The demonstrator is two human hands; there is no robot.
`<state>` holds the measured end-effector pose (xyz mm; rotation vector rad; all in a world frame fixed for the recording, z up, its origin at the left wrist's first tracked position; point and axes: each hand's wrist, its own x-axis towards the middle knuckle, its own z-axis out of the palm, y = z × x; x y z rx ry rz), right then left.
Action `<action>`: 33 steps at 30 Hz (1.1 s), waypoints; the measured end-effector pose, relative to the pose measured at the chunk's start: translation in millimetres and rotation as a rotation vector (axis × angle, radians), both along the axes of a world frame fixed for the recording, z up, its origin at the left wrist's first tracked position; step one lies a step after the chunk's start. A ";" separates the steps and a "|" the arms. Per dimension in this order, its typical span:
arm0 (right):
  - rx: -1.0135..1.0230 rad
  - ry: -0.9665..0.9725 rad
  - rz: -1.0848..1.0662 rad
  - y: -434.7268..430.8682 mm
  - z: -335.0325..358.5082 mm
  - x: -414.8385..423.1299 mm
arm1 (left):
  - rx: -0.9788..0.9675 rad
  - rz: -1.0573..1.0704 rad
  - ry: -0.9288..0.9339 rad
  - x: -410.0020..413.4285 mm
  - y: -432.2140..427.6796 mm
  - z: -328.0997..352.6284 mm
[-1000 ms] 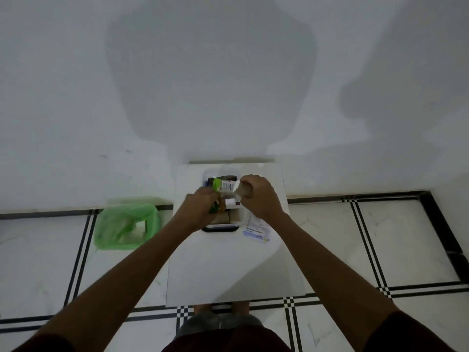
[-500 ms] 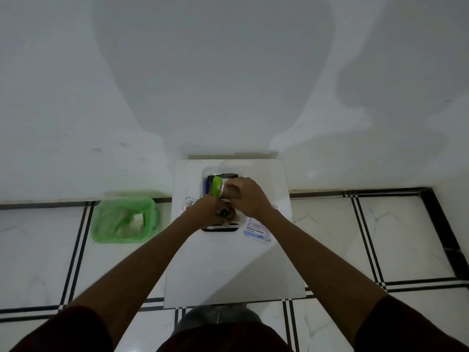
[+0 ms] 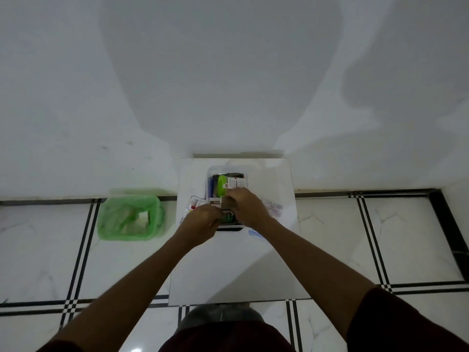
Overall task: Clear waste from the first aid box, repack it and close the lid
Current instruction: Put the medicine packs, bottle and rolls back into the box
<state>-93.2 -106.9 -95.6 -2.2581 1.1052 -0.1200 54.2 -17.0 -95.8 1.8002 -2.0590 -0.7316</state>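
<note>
The first aid box [image 3: 229,227] sits open at the far middle of a small white table [image 3: 236,270], dark rim nearest me. Inside lie a green-and-white pack [image 3: 229,185], a brown carton [image 3: 215,202] and a dark green round item [image 3: 228,216]. My right hand [image 3: 247,207] reaches into the box, its fingers closed on the lower end of the green-and-white pack. My left hand [image 3: 200,224] is at the box's left front corner, fingertips pinched on the dark green item. The box's other contents are hidden by my hands.
A pill strip [image 3: 195,203] lies on the table left of the box. A flat packet [image 3: 272,208] and a blue-and-white leaflet [image 3: 253,233] lie to its right. A bin with a green liner [image 3: 130,217] stands on the tiled floor left of the table. A white wall is just behind.
Both hands have come down into the box with the items they held. My right hand shifted left over the middle and my left hand drew back to the front left corner.
</note>
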 end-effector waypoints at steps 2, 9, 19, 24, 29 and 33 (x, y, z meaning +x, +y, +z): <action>-0.067 0.001 0.029 3.9 -1.9 -2.8 | -0.077 0.096 0.037 12.5 5.9 -1.2; 0.000 -0.203 -0.380 -1.3 11.1 -9.4 | 0.089 0.457 0.090 43.3 -9.8 -7.8; 0.183 0.352 -0.243 -17.0 -37.7 -69.4 | 0.423 0.589 0.031 59.1 -19.8 -91.6; 0.113 0.520 -0.124 -9.9 -58.8 -69.8 | 0.417 0.593 0.034 45.1 -20.6 -78.3; 0.061 0.545 -0.121 -8.7 -73.4 -68.1 | 0.453 0.630 0.026 41.9 -21.8 -76.7; 0.110 0.513 -0.162 -10.9 -73.6 -67.0 | 0.451 0.652 0.058 43.5 -23.3 -78.1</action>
